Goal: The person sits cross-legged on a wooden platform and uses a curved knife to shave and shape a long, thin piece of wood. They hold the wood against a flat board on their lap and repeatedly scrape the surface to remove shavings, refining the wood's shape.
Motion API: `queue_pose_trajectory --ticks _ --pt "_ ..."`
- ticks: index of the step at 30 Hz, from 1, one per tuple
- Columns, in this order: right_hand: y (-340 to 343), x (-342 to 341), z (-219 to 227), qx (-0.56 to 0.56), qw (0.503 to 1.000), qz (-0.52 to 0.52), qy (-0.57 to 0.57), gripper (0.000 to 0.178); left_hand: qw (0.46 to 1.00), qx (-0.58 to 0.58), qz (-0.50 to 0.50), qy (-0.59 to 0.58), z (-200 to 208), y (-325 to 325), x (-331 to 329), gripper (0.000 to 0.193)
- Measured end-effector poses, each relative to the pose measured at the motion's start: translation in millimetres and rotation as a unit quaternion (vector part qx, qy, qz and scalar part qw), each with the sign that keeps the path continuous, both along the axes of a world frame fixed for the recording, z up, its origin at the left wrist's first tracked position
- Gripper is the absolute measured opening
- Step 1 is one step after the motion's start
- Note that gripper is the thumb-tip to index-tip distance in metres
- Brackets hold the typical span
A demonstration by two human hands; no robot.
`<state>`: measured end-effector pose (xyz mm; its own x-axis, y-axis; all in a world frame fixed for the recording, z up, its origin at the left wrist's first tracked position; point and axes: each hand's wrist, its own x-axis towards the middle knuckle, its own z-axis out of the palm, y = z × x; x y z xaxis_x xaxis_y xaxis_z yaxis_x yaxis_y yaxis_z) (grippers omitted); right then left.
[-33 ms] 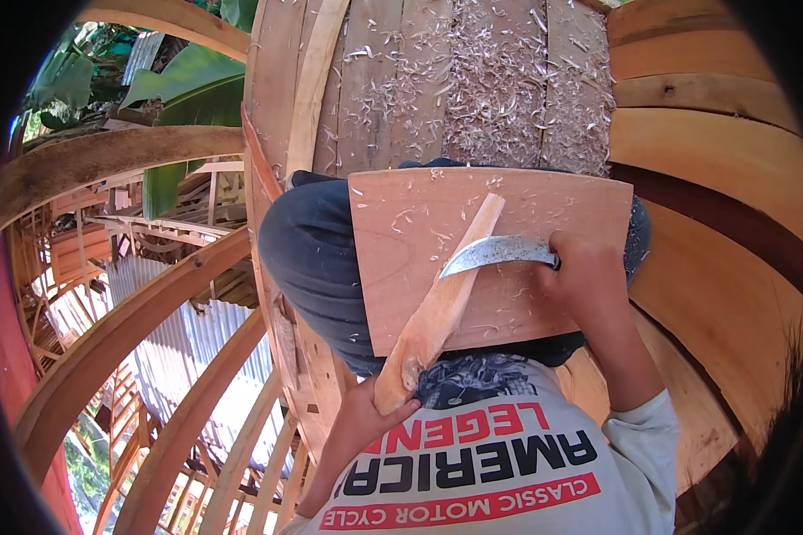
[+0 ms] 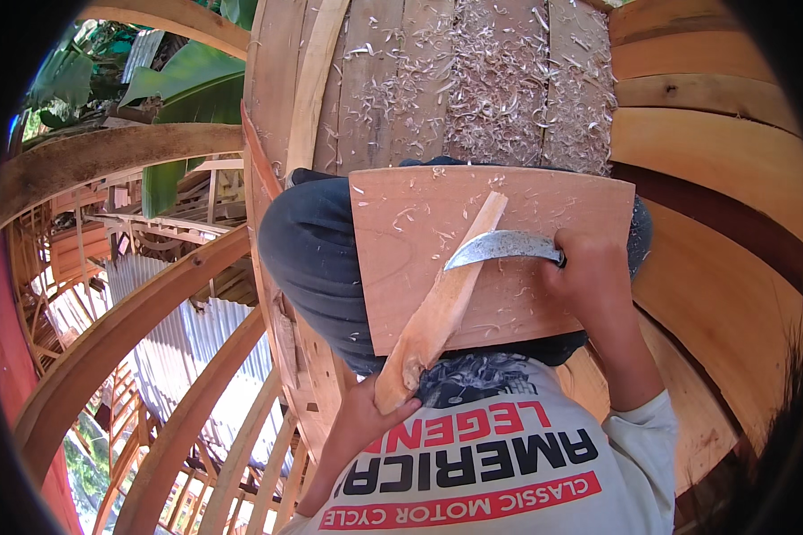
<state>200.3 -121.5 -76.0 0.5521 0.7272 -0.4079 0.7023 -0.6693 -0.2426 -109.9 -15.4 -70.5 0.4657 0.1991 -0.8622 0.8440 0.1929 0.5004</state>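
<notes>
A pale, tapered piece of wood (image 2: 439,314) slants across a flat wooden board (image 2: 544,308) that rests on my lap. Its thick, knotted lower end is in the grip of my left hand (image 2: 366,412), close against my shirt. My right hand (image 2: 591,272) is closed round the handle of a curved knife (image 2: 509,245); the handle itself is mostly hidden by the fingers. The blade lies across the upper half of the wood, its tip just past the left edge. Some thin shavings are scattered over the board.
Curled wood shavings (image 2: 500,107) cover much of the plank floor (image 2: 366,107) ahead of my legs. A long wooden strip (image 2: 315,89) lies at the left. Curved ribs (image 2: 134,334) stand on the left, with corrugated metal sheets below. Curved planks (image 2: 714,152) form a wall on the right.
The knife and my right hand have shifted very slightly up and to the right over the wood. My left hand stays in place.
</notes>
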Motion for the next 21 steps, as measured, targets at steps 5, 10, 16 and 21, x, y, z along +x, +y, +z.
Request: queue_pose_trajectory --ticks 5,10,16,21 --pt "-10 -26 12 0.004 0.997 0.042 0.068 0.021 1.0 0.001 -0.008 -0.009 -5 2 -2 0.052" --pt "-16 -29 3 -0.005 0.997 0.032 0.065 0.02 1.0 -0.007 -0.009 -0.021 -8 3 -2 0.045" --pt "-12 -19 2 0.009 0.999 0.03 0.042 0.018 1.0 -0.027 0.004 -0.009 -4 2 2 0.039" --pt "-5 18 -10 0.002 0.99 -0.06 -0.129 0.018 0.999 0.019 -0.033 -0.016 -7 -1 -1 0.05"
